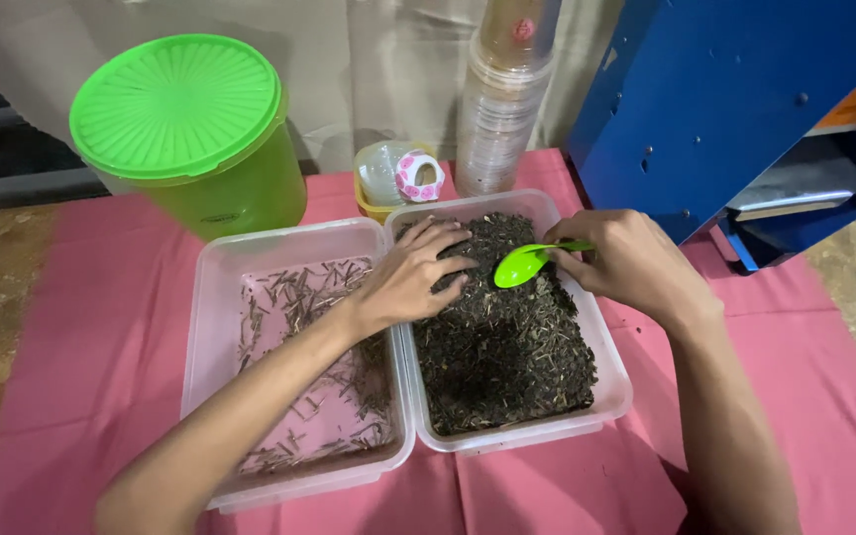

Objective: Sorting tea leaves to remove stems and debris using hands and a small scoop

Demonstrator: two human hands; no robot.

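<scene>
Two clear trays: my left hand [410, 277] rests, fingers spread, on one tray's dark dried leaves [502, 342]. My right hand's [626, 263] fingers pinch one green spoon [527, 263]. The other tray [212, 297] holds stems.

Twig tub [220, 297] left of leaf tub [611, 386]; bucket [190, 129] behind.

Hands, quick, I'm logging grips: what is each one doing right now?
Left hand: open, fingers spread on the dark dried leaves.
Right hand: closed on the green spoon.
</scene>
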